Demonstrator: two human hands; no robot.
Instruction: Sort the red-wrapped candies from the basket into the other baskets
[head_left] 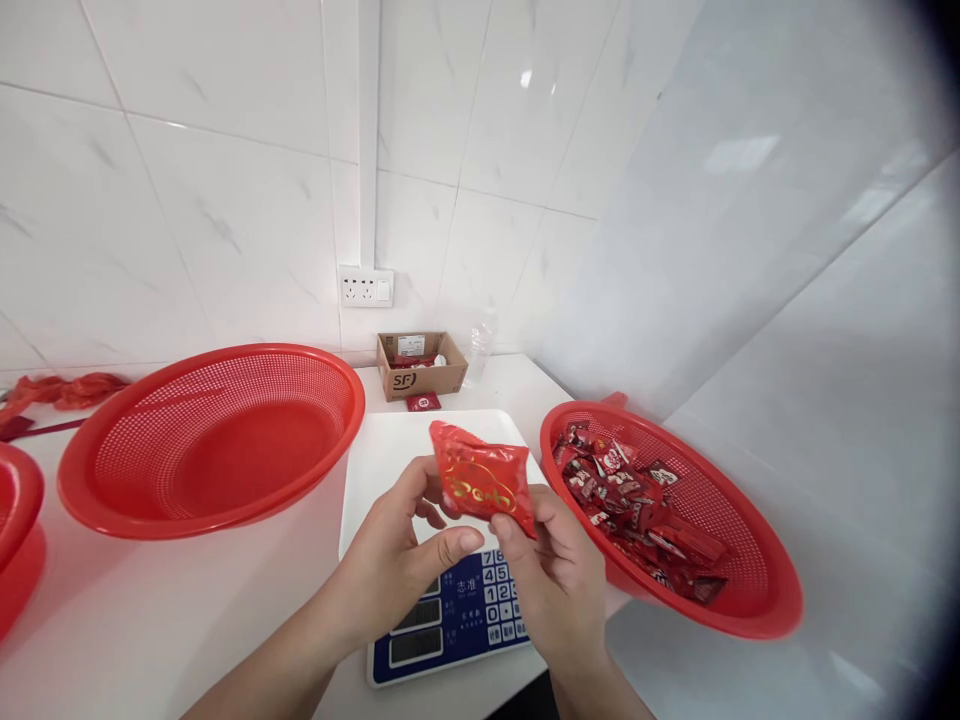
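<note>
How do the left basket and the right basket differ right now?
The left basket holds nothing visible; the right basket holds a heap of red wrapped sweets. The left basket sits fully on the table; the right basket appears to overhang the table's right edge. The left basket lies apart from both hands; the right basket is beside the right hand. Both are red, round, perforated plastic.

white table | on it: scale, empty basket, candy basket, cardboard box, red packet, red cloth, another basket's edge
</note>
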